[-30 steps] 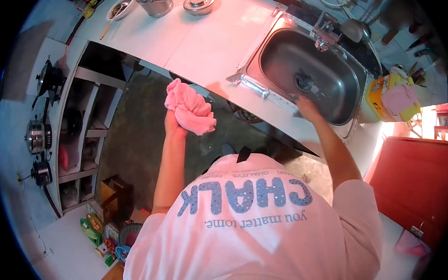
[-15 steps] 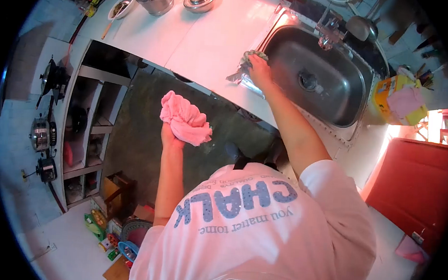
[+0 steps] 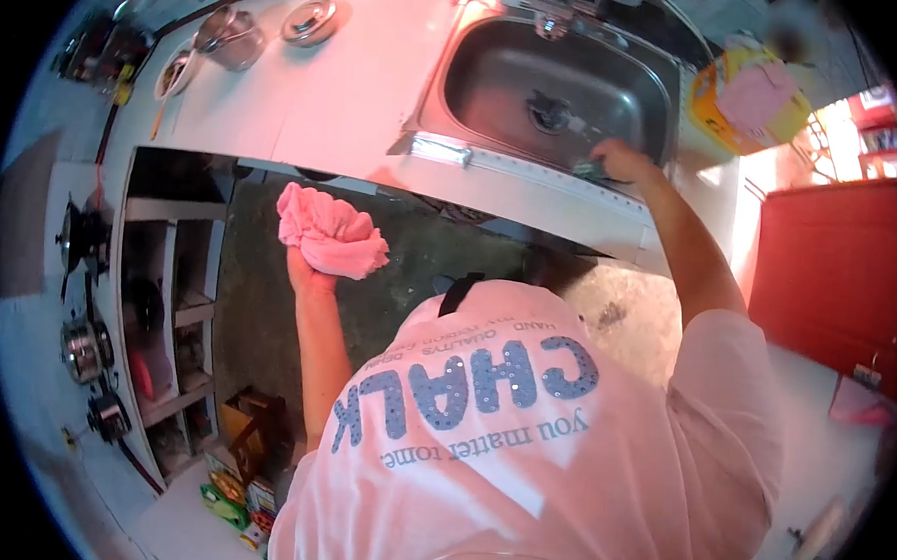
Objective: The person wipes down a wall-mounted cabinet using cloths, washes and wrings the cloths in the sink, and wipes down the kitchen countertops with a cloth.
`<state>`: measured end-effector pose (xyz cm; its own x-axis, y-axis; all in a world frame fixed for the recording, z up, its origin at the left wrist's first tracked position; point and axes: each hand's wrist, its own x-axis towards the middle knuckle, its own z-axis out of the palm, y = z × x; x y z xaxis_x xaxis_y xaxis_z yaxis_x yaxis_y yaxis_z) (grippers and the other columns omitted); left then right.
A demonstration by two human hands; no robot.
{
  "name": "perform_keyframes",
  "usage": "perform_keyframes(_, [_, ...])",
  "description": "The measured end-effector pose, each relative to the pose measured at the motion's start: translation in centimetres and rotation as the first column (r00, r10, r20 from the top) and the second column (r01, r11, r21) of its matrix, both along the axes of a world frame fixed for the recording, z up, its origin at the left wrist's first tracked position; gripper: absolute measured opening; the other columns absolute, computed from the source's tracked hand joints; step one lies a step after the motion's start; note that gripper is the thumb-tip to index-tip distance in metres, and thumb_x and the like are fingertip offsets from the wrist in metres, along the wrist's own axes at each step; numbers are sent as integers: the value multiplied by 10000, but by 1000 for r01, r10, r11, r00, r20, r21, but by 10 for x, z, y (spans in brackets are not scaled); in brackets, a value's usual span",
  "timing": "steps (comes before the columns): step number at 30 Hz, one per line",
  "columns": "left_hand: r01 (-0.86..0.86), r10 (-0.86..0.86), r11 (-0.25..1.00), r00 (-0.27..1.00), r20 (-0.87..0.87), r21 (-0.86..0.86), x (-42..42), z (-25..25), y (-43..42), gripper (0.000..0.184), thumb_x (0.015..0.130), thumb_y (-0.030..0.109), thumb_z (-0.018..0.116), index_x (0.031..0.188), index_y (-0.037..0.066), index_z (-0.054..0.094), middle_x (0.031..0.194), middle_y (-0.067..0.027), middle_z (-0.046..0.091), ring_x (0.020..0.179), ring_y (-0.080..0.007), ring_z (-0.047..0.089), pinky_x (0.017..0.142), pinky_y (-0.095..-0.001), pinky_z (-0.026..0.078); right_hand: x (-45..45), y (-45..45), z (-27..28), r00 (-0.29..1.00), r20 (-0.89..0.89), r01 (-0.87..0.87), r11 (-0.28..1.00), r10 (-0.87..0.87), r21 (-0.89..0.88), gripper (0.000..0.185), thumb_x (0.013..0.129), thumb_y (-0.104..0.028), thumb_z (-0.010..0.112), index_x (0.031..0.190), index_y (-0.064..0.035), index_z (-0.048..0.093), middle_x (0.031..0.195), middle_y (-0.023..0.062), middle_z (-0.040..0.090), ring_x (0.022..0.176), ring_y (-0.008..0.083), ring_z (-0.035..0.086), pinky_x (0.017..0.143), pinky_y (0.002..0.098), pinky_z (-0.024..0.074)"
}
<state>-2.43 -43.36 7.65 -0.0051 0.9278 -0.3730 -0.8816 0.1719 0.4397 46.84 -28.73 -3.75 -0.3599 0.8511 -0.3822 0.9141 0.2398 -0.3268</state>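
A bunched pink cloth [image 3: 332, 233] is gripped in my left hand [image 3: 312, 276], held up above the floor in front of the counter. My right hand [image 3: 626, 162] is at the near right rim of the steel sink [image 3: 486, 102]. Its fingers are closed on a greyish-green cloth [image 3: 591, 170], most of which the hand hides. Inside the basin, the dark drain [image 3: 549, 114] lies beyond my right hand, and the faucet [image 3: 551, 22] stands at the back.
On the white counter [image 3: 346, 105] are a steel pot [image 3: 231, 40], a lidded metal bowl [image 3: 310, 22] and a dish with a utensil [image 3: 174, 74]. A yellow box [image 3: 747, 98] stands right of the sink. Open shelves [image 3: 172, 308] and a red panel [image 3: 834, 282] flank me.
My right hand has carried the greyish-green cloth from the sink's left edge to its near right rim. My left hand still holds the pink cloth. The view has shifted.
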Motion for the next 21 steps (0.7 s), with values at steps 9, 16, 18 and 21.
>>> perform_keyframes(9, [51, -47, 996, 998, 48, -80, -4, 6, -2, 279, 962, 322, 483, 753, 141, 450, 705, -9, 418, 669, -178, 408, 619, -322, 368, -67, -111, -9, 892, -59, 376, 662, -448, 648, 247, 865, -117, 502, 1061, -89, 650, 1058, 99, 643, 1036, 284, 563, 857, 419, 450])
perform_keyframes(16, [120, -120, 989, 993, 3, -90, -1, 37, -3, 235, 961, 339, 482, 900, 116, 527, 834, -30, 521, 781, -196, 502, 741, -344, 455, -204, -91, 74, 662, -608, 574, 818, -438, 37, 281, 818, -79, 527, 1068, -73, 655, 1033, 155, 648, 953, 321, 613, 840, 451, 471])
perform_keyframes(18, [109, -114, 989, 993, -41, -104, 10, 45, -1, 264, 965, 325, 471, 800, 119, 468, 742, -27, 439, 705, -184, 435, 660, -326, 408, -218, -119, 50, 855, -513, 356, 805, -76, 475, 304, 793, -78, 555, 1083, -84, 648, 1055, 147, 647, 956, 319, 615, 837, 441, 476])
perform_keyframes(21, [21, -41, 965, 997, -72, -261, 21, 59, 0, 315, 965, 325, 460, 729, 121, 418, 678, -31, 381, 658, -184, 383, 600, -318, 355, -213, -169, 58, 936, -318, 121, 712, 149, 692, 320, 793, -90, 558, 1106, -97, 622, 1121, 130, 628, 1011, 302, 598, 866, 433, 464])
